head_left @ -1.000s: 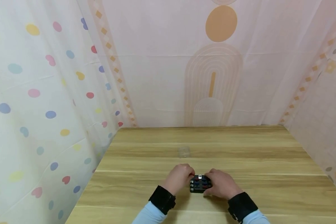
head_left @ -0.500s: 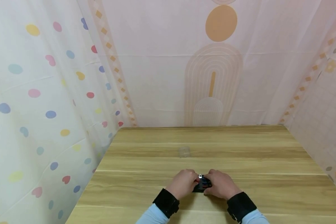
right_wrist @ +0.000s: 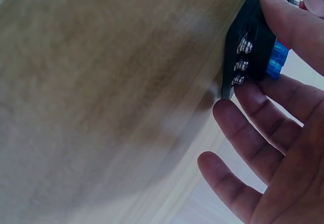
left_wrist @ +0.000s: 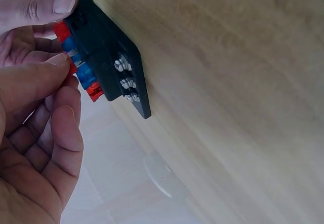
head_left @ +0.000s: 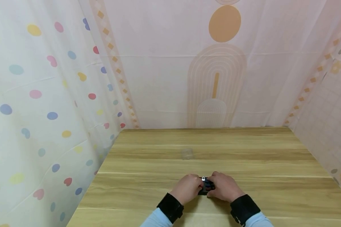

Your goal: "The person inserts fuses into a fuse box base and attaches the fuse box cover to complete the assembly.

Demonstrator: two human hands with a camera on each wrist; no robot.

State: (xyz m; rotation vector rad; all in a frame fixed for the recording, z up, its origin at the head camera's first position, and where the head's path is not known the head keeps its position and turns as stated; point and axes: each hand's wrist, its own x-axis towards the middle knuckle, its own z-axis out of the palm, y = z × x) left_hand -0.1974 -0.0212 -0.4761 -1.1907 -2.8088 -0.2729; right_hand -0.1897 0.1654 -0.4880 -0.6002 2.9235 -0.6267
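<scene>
A black fuse block (left_wrist: pixel 98 46) with silver screw terminals (left_wrist: pixel 122 64) along its side lies on the wooden table. Red and blue blade fuses (left_wrist: pixel 86 75) stand in its top. My left hand (head_left: pixel 186 188) is over the block's left part and pinches a red blade fuse (left_wrist: pixel 72 68) between thumb and forefinger. Whether that fuse sits in a slot is hidden by the fingers. From the right, my right hand (head_left: pixel 224 187) grips the block, thumb on its near side and fingers at its far side; the little finger is clear of it in the right wrist view.
A clear plastic cover (head_left: pixel 187 154) lies on the table (head_left: pixel 244 151) beyond the hands. Patterned curtains (head_left: pixel 159 78) hang behind the table and along both sides. Black bands (head_left: pixel 170 208) wrap both wrists.
My left hand, with the red blade fuse, has moved rightward and slightly nearer from the block's far left corner to over its left part. The right hand has hardly moved.
</scene>
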